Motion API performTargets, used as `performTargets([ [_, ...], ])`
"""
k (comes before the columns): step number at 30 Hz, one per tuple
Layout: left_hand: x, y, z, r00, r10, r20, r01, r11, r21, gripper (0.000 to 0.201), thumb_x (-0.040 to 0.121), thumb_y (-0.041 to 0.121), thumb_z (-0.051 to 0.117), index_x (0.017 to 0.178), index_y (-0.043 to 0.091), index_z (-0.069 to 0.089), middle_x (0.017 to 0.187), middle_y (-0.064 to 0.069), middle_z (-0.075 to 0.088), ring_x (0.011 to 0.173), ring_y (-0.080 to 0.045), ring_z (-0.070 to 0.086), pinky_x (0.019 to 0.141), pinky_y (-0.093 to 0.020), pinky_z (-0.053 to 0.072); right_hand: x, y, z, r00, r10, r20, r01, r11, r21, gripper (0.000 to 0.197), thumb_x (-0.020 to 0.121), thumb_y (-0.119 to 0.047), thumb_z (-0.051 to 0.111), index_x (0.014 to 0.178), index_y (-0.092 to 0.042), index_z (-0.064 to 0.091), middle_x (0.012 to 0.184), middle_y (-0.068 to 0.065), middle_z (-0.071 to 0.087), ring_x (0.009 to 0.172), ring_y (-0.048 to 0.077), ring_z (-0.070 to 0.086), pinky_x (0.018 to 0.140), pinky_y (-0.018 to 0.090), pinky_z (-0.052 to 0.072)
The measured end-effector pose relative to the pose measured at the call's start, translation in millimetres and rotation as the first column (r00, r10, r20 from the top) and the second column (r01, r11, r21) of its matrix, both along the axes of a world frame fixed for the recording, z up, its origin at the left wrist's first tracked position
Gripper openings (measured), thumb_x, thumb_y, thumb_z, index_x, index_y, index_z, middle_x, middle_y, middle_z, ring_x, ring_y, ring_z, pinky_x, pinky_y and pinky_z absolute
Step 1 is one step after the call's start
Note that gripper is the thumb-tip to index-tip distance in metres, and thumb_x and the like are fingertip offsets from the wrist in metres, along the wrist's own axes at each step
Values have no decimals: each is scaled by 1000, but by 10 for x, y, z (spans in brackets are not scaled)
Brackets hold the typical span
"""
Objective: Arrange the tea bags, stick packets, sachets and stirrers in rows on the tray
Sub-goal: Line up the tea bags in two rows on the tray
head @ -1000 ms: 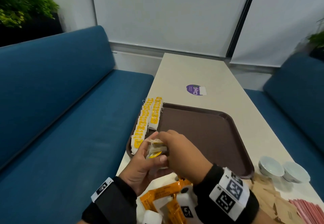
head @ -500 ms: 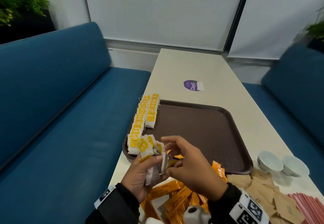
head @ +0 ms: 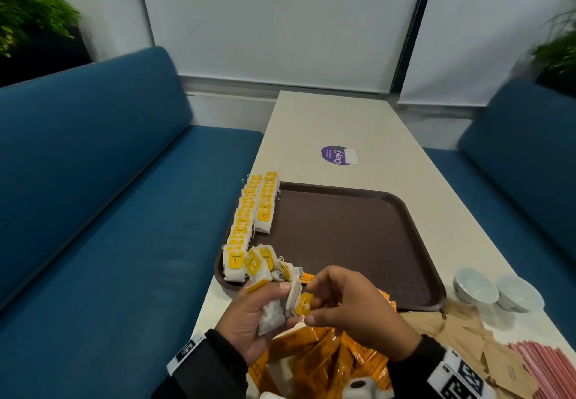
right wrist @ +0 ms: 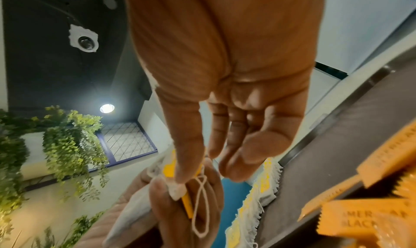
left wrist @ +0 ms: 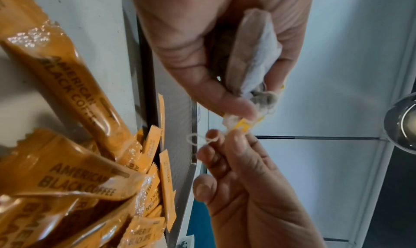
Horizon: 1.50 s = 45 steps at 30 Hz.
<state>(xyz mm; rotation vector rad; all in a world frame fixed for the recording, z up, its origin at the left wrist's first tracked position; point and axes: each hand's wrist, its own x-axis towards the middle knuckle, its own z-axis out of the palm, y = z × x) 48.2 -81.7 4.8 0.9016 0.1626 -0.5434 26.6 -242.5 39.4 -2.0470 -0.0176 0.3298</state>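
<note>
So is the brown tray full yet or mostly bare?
Mostly bare: tea bags fill only two rows along the left edge of the tray.

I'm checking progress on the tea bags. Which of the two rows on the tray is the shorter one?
The inner row, the one nearer the tray's middle. It stops partway down, while the outer row along the left rim runs to the near corner.

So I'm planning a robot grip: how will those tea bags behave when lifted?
Probably floppy: the tea bags crumple in the left hand. Likely light, since several fit one grip. Strings may tangle; a loop dangles where the right hand pinches a tag.
</note>
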Motion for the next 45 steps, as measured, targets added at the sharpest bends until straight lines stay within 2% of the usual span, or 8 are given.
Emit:
performTargets([
  [7, -5, 15, 5, 999, 34, -22, -33, 999, 34, 38, 62, 8, 64, 100, 7, 59, 68, -12, 66, 51, -21, 62, 41, -26, 50, 11, -21, -3, 993, -3, -120, 21, 989, 148, 10, 79, -12, 73, 83, -15, 64, 72, -4, 66, 59, 5, 58, 49, 19, 47],
  [14, -16, 32, 49, 1000, 0, -24, 1, 999, 40, 26, 67, 5, 62, 93, 8, 61, 65, -11, 65, 49, -20, 59, 40, -24, 48, -3, 22, -13, 991, -6, 135, 1, 999, 37, 32, 74, -3, 76, 89, -24, 56, 87, -5, 62, 73, -5, 58, 62, 12, 48],
  [19, -4, 42, 59, 1000, 2, -13, -1, 998, 66, 20, 74, 2, 59, 93, 9, 62, 65, -9, 67, 51, -19, 60, 41, -24, 48, 1, -4, -34, 996, 85, 12, -86, 994, 70, 40, 73, -7, 78, 100, -24, 54, 95, 1, 65, 86, 11, 65, 69, 26, 57],
  [23, -11, 43, 75, 999, -27, -37, 29, 997, 66, 22, 68, 5, 62, 90, 7, 61, 62, -10, 65, 46, -18, 59, 39, -23, 47, -84, 29, -11, 966, 88, 245, -84, 996, -27, 46, 75, -2, 73, 94, -37, 51, 92, -10, 57, 85, -4, 56, 64, 10, 45],
  [29, -31, 37, 107, 996, -78, -50, 81, 995, 55, 25, 62, 6, 63, 87, 6, 62, 63, -10, 65, 46, -17, 59, 37, -21, 44, -76, -48, -61, 891, 271, 364, -200, 954, -222, 64, 80, 0, 67, 83, -62, 54, 106, -26, 47, 97, 1, 52, 72, 13, 47],
  [34, -43, 39, 85, 994, -99, -44, 102, 993, 67, 25, 63, 4, 63, 87, 8, 61, 64, -9, 66, 49, -19, 62, 38, -21, 45, -56, -96, -88, 862, 338, 378, -204, 913, -352, 29, 80, -15, 72, 79, -42, 62, 99, -34, 45, 96, -3, 51, 74, 13, 46],
  [37, -26, 66, 40, 997, -67, -46, 71, 994, 88, 15, 73, 1, 61, 86, 9, 60, 61, -7, 65, 50, -17, 63, 40, -22, 45, -55, -144, -44, 874, 333, 354, -225, 923, -313, 36, 75, -16, 75, 63, -47, 60, 100, -28, 46, 98, -1, 51, 78, 16, 48],
  [45, 29, 147, -57, 998, -44, -45, 49, 990, 130, 27, 73, 2, 62, 99, 10, 60, 76, -11, 65, 61, -21, 66, 45, -25, 48, -39, -219, 223, 947, 166, 274, -210, 968, 138, 17, 72, -3, 76, 71, -17, 67, 96, -4, 68, 85, 9, 65, 65, 18, 50],
])
